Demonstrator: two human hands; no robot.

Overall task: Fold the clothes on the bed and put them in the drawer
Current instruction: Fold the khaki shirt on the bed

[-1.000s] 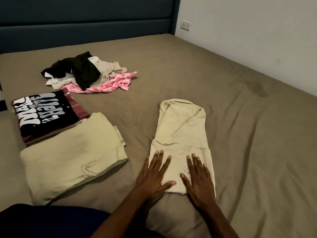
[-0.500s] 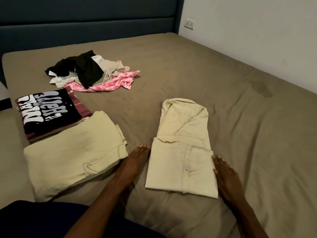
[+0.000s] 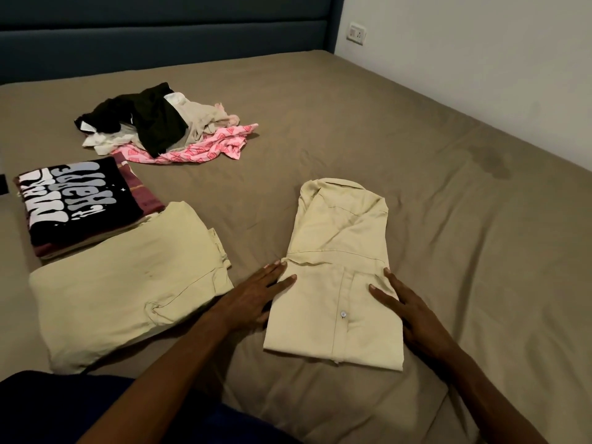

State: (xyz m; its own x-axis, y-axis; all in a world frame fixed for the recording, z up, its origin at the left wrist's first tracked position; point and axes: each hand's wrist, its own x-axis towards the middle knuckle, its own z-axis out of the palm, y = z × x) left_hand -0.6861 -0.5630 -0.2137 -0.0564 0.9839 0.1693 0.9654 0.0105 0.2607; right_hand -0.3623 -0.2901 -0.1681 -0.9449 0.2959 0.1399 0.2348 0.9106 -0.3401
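Counting two hands here: the left hand [image 3: 256, 291] and the right hand [image 3: 404, 302] lie flat, fingers straight, along either side of one cream shirt [image 3: 336, 283], folded narrow with its collar pointing away, one button showing. It sits mid-bed [image 3: 448, 187]. Left of it: one folded cream garment [image 3: 128, 283], one printed stack [image 3: 80, 200], one loose pile [image 3: 166, 123]. Wide bare sheet runs right to the wall [image 3: 480, 59].

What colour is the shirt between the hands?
Pale yellow shirt, clearest in the head view.

The bed [image 3: 416, 161] bears folded clothes [image 3: 336, 283] and an unfolded heap [image 3: 166, 129].
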